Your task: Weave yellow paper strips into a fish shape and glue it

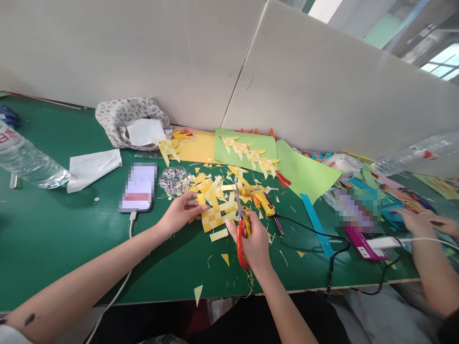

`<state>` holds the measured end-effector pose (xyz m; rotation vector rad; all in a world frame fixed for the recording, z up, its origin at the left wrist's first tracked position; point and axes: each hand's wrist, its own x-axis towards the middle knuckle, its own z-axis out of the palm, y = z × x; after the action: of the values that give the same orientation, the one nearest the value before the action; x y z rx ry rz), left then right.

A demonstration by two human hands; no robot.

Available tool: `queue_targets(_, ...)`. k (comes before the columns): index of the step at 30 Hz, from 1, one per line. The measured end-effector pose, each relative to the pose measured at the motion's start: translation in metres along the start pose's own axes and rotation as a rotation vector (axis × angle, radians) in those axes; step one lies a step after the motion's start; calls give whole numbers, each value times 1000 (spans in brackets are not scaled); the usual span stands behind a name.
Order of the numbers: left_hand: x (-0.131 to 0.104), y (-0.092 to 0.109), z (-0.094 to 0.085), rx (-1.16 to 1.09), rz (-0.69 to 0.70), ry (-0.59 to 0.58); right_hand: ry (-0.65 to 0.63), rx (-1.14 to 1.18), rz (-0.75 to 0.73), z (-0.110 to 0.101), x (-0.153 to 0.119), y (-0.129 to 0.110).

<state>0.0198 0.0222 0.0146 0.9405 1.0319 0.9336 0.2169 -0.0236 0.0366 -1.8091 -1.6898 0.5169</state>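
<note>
One woven yellow paper piece (212, 220) is showing mid-frame over the green tabletop (158, 272); the left hand (181, 211) is pinching it, the right hand (256, 244) is gripping red-handled scissors (240, 244) at its right.

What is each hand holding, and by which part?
The left hand pinches the woven yellow paper near its left edge; the right hand grips the scissors by their handles.
</note>
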Motion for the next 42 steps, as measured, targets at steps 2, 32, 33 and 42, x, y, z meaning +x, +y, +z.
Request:
queue_targets(2,1,-1,0,-51,-18,-24,-1,-96,-18,2,-2,0)
queue_targets(32,-19,0,-5,1198,1384,74,-316,894,206,14,-2,-7)
queue_targets(33,-19,-1,-4,1200,1356,58,-299,892,194,15,-2,-6)
queue_targets(42,-6,8,-2,173,197,135,-289,945,124,6,0,1)
